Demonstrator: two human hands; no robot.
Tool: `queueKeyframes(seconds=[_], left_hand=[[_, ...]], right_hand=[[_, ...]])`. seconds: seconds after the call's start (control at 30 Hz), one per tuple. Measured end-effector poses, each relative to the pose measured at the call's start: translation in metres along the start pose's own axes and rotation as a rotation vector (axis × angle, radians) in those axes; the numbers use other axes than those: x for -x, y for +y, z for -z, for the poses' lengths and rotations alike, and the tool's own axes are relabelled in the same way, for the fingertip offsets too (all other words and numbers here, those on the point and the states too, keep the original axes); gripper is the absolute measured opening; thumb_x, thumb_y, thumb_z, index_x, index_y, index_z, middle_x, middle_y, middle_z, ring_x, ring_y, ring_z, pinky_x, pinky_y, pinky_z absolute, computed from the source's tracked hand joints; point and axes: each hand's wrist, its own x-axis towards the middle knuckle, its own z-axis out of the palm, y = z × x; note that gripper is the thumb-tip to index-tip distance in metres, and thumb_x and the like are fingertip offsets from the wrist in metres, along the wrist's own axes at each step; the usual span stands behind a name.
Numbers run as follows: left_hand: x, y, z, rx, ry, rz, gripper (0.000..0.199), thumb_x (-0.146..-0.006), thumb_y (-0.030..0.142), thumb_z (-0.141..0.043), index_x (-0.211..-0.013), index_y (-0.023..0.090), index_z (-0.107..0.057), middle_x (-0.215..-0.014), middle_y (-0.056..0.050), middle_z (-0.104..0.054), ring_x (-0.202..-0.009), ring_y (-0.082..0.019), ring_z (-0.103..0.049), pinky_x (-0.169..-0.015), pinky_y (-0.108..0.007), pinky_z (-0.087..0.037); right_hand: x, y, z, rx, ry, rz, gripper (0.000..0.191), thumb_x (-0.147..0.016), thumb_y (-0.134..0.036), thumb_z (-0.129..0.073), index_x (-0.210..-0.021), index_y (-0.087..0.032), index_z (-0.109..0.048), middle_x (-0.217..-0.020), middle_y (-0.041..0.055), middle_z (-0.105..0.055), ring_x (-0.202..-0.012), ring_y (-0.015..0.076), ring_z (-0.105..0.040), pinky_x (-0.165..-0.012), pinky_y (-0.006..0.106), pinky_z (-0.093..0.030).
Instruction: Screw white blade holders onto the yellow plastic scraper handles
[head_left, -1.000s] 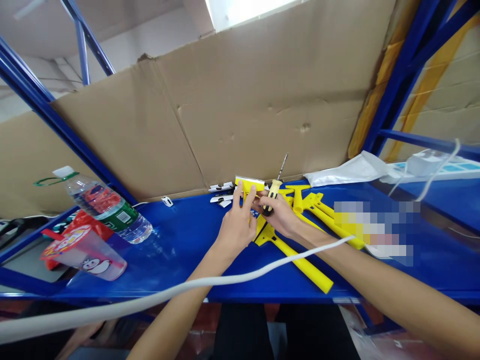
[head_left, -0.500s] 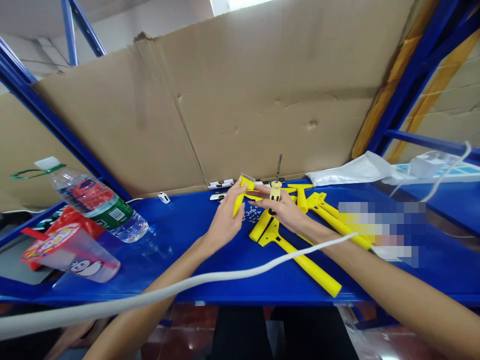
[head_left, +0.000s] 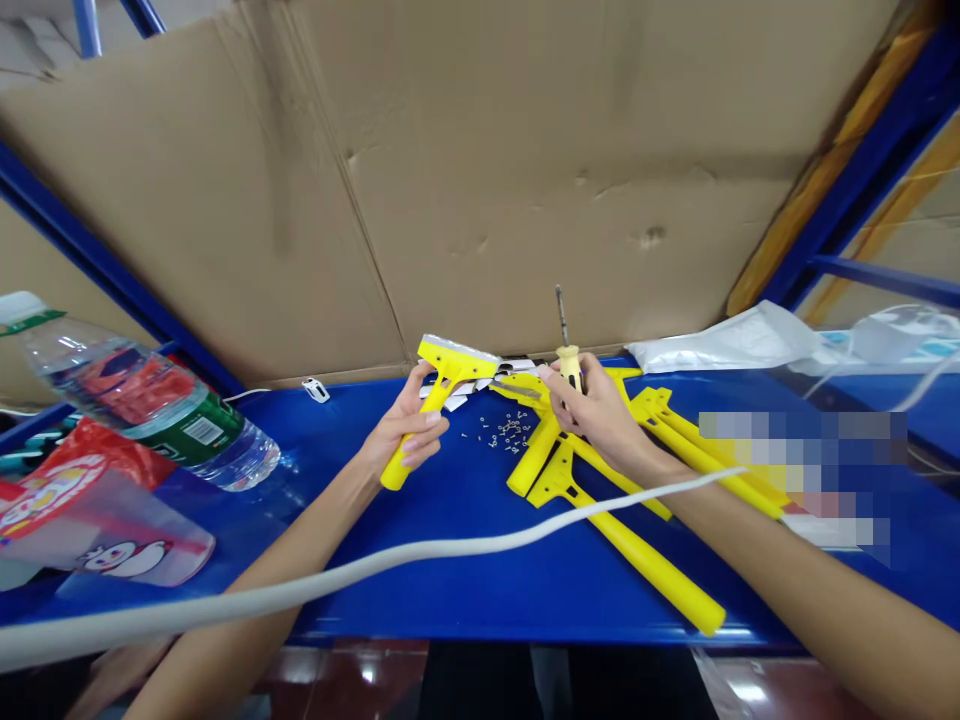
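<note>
Scraper [head_left: 451,366], T-shaped, in left grip [head_left: 411,420]

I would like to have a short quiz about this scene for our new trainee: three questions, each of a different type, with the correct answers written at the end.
1. Multiple choice: what is the left hand holding?
A) a drink cup
B) a yellow scraper
C) a water bottle

2. True or false: the right hand holds a screwdriver with its metal shaft pointing upward.

3. Fill in the colour: the small loose pieces between the two hands lie scattered on a ____ surface.

Key: 1. B; 2. True; 3. blue
</note>
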Motion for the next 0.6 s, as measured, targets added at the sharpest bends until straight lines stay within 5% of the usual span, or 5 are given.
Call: queueKeyframes(seconds=[0.27, 0.47, 0.6], left_hand=[[0.009, 0.002, 0.004, -0.054, -0.098, 0.015, 0.078, -0.085, 0.004, -0.083, -0.149, 0.043, -0.063, -0.112, 0.000, -0.076, -0.037, 0.004, -0.034, -0.035, -0.012, -0.030], [0.008, -0.010, -0.001, -0.045, -0.164, 0.073, 0.070, -0.087, 0.005, -0.083, -0.146, 0.037, -0.062, -0.112, 0.000, -0.077, -0.038, 0.002, -0.043, -0.037, -0.014, -0.035], [0.005, -0.019, -0.006, -0.054, -0.145, 0.118, 0.074, -0.087, 0.006, -0.084, -0.149, 0.037, -0.058, -0.116, -0.001, -0.076, -0.040, 0.001, -0.047, -0.039, -0.015, -0.037]], right_hand=[[0.004, 0.001, -0.001, 0.065, -0.041, 0.047, 0.053, -0.081, -0.065, -0.096, -0.091, -0.022, -0.068, -0.058, -0.0083, -0.047, -0.049, 0.0076, -0.038, -0.046, 0.026, -0.027], [0.014, 0.001, -0.005, -0.018, -0.177, 0.134, 0.043, -0.091, -0.053, -0.093, -0.118, -0.020, -0.084, -0.054, -0.0076, -0.054, -0.043, 0.0087, -0.043, -0.045, 0.028, -0.034], [0.016, 0.001, -0.007, -0.008, -0.177, 0.125, 0.045, -0.081, -0.050, -0.101, -0.111, -0.020, -0.087, -0.054, -0.0072, -0.055, -0.044, 0.0097, -0.045, -0.043, 0.028, -0.035]])
